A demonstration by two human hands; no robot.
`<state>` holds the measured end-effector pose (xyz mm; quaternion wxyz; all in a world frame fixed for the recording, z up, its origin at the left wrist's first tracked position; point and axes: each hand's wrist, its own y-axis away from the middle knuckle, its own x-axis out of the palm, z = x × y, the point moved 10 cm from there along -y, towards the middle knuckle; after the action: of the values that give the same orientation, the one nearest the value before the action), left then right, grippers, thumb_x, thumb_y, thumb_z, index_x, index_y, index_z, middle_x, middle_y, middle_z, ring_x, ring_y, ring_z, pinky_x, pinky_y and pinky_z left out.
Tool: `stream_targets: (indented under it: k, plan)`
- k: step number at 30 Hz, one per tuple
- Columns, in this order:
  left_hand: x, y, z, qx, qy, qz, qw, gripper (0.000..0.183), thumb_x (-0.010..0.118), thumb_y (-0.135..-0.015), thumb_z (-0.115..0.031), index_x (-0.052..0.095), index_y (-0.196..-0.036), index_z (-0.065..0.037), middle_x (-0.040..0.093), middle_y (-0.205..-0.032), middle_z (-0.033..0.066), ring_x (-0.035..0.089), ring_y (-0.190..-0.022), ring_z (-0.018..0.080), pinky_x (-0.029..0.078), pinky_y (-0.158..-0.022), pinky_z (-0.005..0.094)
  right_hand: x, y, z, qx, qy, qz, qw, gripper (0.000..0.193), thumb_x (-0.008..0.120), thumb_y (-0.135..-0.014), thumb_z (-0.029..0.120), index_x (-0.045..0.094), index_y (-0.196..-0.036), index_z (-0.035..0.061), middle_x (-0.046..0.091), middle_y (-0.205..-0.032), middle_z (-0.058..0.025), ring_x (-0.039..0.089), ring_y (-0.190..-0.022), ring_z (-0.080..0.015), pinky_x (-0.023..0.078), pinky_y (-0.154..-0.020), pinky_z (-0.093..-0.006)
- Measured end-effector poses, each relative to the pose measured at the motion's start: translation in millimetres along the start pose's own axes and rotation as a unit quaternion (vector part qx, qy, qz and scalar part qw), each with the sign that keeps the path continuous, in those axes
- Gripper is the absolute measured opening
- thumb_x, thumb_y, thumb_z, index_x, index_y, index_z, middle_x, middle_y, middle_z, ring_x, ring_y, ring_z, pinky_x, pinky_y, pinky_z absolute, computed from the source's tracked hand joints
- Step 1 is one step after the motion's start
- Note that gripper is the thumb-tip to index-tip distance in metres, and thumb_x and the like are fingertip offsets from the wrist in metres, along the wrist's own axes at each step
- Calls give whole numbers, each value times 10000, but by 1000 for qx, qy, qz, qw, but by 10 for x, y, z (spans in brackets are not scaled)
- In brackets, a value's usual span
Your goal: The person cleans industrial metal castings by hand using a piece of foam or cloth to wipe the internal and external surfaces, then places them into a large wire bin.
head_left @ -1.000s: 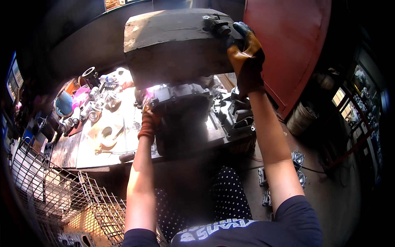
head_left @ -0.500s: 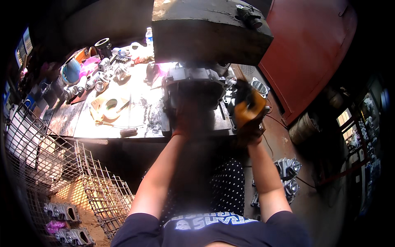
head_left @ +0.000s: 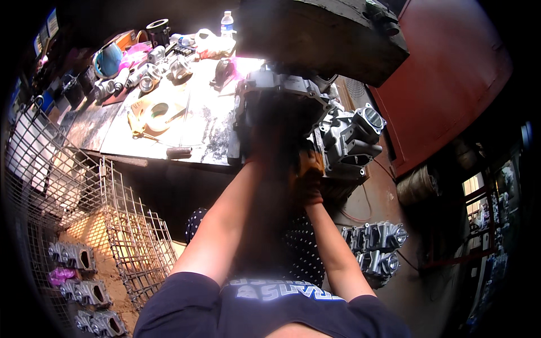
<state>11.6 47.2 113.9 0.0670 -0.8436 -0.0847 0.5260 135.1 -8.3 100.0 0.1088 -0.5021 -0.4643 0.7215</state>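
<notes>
A large grey metal casting [head_left: 282, 84] stands at the front of the workbench, its near side lost in a dark blur. My left hand [head_left: 258, 151] reaches into that dark patch before the casting; its fingers are hidden. Close to the casting's lower right side is my right hand [head_left: 310, 169], in an orange and dark work glove. Shadow covers its fingertips, so I cannot tell whether it grips anything. Just right of this hand, at the bench's right end, sits a second silver casting [head_left: 352, 138] with a round bore facing up.
Overhead a dark box-shaped housing [head_left: 338, 42] juts out. On the bench [head_left: 208, 132] lie a tape roll [head_left: 159, 114], a short dark cylinder [head_left: 179, 152] and several metal parts. A wire basket [head_left: 132, 236] stands lower left. More castings [head_left: 375, 242] rest on the floor at right.
My right hand has moved left and down, from beside the second casting to the large one. That second casting now shows fully. The whole view has shifted slightly.
</notes>
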Motion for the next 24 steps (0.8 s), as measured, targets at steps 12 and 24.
stream_targets:
  k: [12, 24]
  plan:
    - [-128, 183, 376, 63, 261, -423, 865, 397, 558, -750, -272, 596, -1102, -93, 628, -926, 167, 602, -894, 330, 469, -793, 444, 1190, -108, -109, -30, 50, 128, 990, 296, 472, -864, 340, 561, -952, 72, 592, -840, -117, 571, -685, -233, 498, -656, -376]
    - [-1813, 2405, 494, 131, -7, -465, 876, 371, 592, -690, -281, 600, -1047, -180, 567, -823, 10, 560, -783, 215, 411, -788, 382, 1681, -327, -235, -56, 223, 170, 958, 520, 426, -879, 499, 539, -1171, 84, 619, -1050, -139, 617, -929, -286, 515, -753, -424]
